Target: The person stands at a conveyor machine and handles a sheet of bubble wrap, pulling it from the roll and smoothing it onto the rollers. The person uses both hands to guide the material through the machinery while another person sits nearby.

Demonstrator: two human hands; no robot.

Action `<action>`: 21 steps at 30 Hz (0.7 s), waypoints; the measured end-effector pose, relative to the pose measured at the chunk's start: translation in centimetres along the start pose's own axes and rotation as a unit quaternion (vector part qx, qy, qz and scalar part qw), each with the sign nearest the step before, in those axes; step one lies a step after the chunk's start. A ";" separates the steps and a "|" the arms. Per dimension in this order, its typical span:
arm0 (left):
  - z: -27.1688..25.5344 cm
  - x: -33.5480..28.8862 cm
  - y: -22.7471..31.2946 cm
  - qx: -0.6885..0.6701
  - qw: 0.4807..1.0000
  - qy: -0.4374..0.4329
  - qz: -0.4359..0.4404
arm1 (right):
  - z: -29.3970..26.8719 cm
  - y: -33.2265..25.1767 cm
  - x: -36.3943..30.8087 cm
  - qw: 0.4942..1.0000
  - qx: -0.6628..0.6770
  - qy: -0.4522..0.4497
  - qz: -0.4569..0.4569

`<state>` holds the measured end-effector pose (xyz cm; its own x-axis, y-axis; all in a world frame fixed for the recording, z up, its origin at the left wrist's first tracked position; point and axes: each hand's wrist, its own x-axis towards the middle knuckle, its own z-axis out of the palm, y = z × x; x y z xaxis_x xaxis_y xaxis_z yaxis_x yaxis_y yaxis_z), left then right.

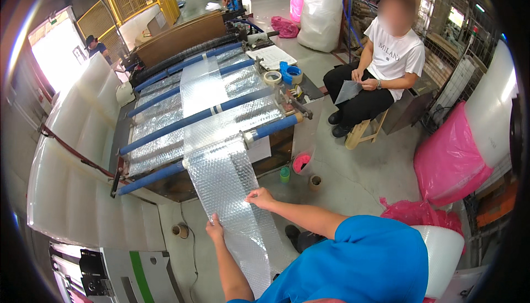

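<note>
Extending in the head view over the front blue roller (152, 177) of the machine (179, 189) and down toward the wearer's blue shirt (364, 261), the clear bubble-wrap strip (237, 228) has its left edge held between the thumb and fingers of the left hand (215, 228). The right hand (261, 198) is placed at the strip's right-hand portion, its fingers narrowed to a pinch; whether film is clasped between them cannot be told. A seated co-worker (393, 54) right of the machine holds a small grey sheet (348, 91).
</note>
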<state>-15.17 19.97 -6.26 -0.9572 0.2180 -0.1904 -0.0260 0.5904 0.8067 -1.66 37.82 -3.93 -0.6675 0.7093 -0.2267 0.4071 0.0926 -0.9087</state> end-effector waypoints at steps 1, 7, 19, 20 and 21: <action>-0.1 0.9 -0.2 -0.011 1.000 -0.016 -0.022 | 0.2 -0.3 0.3 1.000 0.007 0.008 -0.007; 0.2 -2.1 -1.6 -0.085 0.994 -0.062 -0.001 | -0.4 -0.4 0.2 0.997 0.065 -0.026 -0.011; -3.9 -9.4 -8.9 -0.003 0.952 -0.289 -0.102 | 1.2 4.4 -13.9 0.973 0.032 -0.212 0.081; -4.4 -9.8 -9.2 -0.016 0.952 -0.286 -0.108 | 1.1 3.1 -14.7 0.974 0.042 -0.205 0.083; -4.7 -10.0 -9.7 -0.029 0.952 -0.283 -0.113 | 1.1 2.2 -15.2 0.975 0.052 -0.198 0.085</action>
<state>-6.70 8.44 -9.53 -0.6171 0.4833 -0.6210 -0.2455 0.6316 0.7354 8.65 26.47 -2.91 -0.7923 0.3811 -0.4765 0.4815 -0.0893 -0.8719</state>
